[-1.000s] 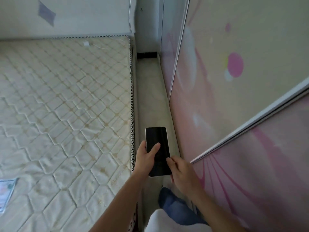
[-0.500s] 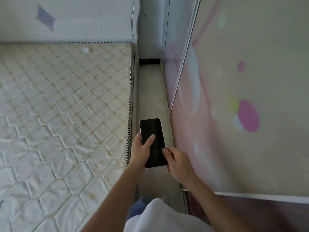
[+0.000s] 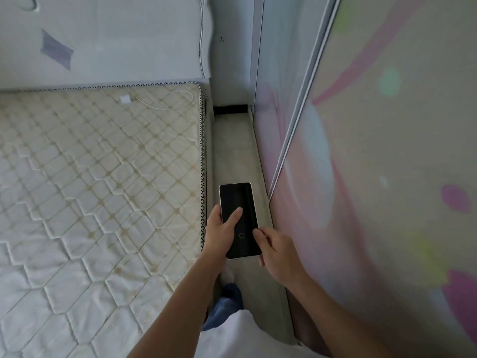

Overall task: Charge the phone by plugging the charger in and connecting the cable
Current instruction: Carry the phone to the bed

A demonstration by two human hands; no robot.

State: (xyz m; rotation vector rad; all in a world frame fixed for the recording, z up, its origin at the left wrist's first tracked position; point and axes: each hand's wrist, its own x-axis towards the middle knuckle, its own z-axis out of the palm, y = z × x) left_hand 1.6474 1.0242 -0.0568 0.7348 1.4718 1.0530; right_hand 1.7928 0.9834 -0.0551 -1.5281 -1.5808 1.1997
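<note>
Fingers first: our left hand [image 3: 224,235] is wrapped round the phone [image 3: 239,220], thumb [image 3: 233,216] lying across the dark screen, other fingers hidden behind the body. Our right hand [image 3: 277,250] has its fingertips [image 3: 258,235] curled loosely on the phone's right edge near the lower corner; firm grip or light touch, we cannot tell.

Largest down:
- Wardrobe door [image 3: 387,177], whole right side of frame, pink floral print, metal frame edge running diagonally. No readable text.
- Mattress [image 3: 90,189], left and centre-left, quilted, zigzag-trimmed edge running down centre frame.
- Headboard [image 3: 116,40], upper left, with a grey diamond mark.
- Floor strip [image 3: 235,151], narrow channel between mattress edge and wardrobe, centre frame. The phone is held over it, lower centre, just beside the mattress trim.
- Charger [image 3: 125,99], small white block near the top of the mattress, well apart from the phone.
- Cable [image 3: 170,105], thin white loop trailing right from the charger towards the mattress corner.
- Phone screen: only a small circle icon [image 3: 241,235], no brand visible.
</note>
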